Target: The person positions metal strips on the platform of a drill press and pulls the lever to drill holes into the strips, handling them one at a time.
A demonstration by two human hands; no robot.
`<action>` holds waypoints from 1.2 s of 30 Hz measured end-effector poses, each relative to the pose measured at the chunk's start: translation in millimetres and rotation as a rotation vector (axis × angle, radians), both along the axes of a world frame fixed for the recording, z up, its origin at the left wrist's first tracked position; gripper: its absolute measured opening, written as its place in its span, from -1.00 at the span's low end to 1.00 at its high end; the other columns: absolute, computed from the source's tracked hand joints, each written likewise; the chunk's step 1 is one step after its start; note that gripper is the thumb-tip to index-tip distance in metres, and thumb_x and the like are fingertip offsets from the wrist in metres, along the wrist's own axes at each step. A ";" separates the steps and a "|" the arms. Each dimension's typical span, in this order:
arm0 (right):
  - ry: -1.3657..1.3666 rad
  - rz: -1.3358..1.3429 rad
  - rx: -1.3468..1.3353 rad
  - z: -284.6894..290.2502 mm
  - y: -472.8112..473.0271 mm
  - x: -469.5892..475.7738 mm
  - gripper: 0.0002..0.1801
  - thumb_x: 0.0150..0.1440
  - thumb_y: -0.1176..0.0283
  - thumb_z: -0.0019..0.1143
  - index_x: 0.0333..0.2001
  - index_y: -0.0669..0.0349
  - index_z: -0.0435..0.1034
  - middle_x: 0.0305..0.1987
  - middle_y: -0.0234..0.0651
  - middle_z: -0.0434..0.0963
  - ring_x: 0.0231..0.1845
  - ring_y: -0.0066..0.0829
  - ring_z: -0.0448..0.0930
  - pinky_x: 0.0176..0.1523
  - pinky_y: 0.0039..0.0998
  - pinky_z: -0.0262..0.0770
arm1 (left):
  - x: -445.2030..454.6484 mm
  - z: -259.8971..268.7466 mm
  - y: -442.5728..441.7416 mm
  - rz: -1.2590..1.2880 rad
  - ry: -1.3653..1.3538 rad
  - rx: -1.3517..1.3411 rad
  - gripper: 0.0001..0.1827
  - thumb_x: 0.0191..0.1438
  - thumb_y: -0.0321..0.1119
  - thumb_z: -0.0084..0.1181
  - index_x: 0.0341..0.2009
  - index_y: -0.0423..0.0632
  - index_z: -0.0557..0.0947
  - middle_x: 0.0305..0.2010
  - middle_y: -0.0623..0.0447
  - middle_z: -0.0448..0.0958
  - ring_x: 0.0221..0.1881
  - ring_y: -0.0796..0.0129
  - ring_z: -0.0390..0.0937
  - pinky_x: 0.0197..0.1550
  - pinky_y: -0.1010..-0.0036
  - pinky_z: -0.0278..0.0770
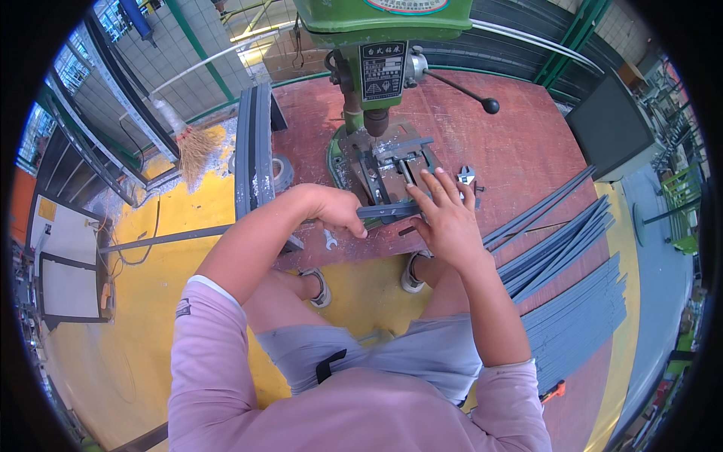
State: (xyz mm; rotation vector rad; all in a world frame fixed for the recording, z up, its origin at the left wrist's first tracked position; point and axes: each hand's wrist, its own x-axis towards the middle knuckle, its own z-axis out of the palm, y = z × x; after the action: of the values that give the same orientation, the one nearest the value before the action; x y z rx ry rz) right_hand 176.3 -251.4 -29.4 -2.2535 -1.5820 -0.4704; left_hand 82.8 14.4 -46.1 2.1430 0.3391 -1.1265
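Observation:
A long dark grey metal strip (390, 211) crosses in front of the green bench drill press (353, 96). My left hand (336, 212) is closed around it, and its far length extends leftward past my forearm. My right hand (449, 217) is spread, with fingers apart, over the strip's right end at the near side of the machine vise (395, 164); whether it touches the strip is hard to tell. Above the vise is the drill chuck (376, 121). Metal chips lie on the vise.
An open-end wrench (330, 240) and an adjustable wrench (466, 175) lie on the red bench top (508, 130). Many grey strips (570, 316) are stacked at right. A tape roll (281, 171) sits beside upright grey profiles (254, 147). The feed lever (460, 87) juts right. A straw broom (195, 147) stands left.

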 end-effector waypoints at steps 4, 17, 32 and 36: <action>0.288 -0.048 -0.283 11.1 -3.0 -7.5 -0.66 0.05 0.22 0.44 -0.14 0.09 0.55 -0.19 -0.34 0.65 -0.03 -0.24 0.64 0.07 -0.15 0.47 | -29.1 65.1 -6.6 0.000 0.001 -0.156 -0.70 0.20 -0.13 0.33 -0.22 -0.10 0.63 -0.50 0.13 0.59 -0.50 0.45 0.52 -0.40 0.45 0.44; -0.044 -0.855 0.736 -26.4 -295.7 126.0 -0.70 0.18 0.33 0.25 -0.04 0.20 0.45 -0.02 -0.19 0.62 0.09 -0.12 0.60 0.31 -0.07 0.36 | -315.2 120.2 122.6 0.172 -0.421 0.945 -0.76 -0.04 -0.34 0.41 -0.33 -0.21 0.70 -0.37 -0.27 0.66 -0.27 -0.18 0.67 -0.20 0.06 0.59; 1.789 -0.552 1.305 -35.1 -193.3 -66.1 -0.68 0.47 0.37 -0.04 0.23 0.23 0.29 0.04 -0.24 0.52 -0.02 -0.33 0.59 0.07 -0.23 0.58 | -14.2 15.5 -276.5 -0.116 -0.475 -0.056 -0.36 0.27 -0.08 0.11 0.32 -0.20 0.43 0.12 -0.37 0.61 0.17 -0.27 0.58 0.23 0.02 0.49; 1.418 -0.846 1.612 -88.8 -264.7 24.0 -0.88 0.42 0.49 -0.08 -0.01 0.22 0.33 -0.29 -0.35 0.48 -0.44 -0.50 0.46 -0.34 -0.35 0.48 | 32.2 -6.3 -345.2 -0.270 -0.771 -0.371 -0.34 0.30 -0.09 0.13 0.37 -0.22 0.44 0.37 -0.30 0.45 0.44 -0.06 0.39 0.44 0.17 0.32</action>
State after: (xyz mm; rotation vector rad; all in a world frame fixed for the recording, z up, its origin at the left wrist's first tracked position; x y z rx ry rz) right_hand 200.3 -516.1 -118.1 -1.0402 0.5163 -0.0745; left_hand 115.1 -330.8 -52.4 2.1275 -0.4833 -0.3744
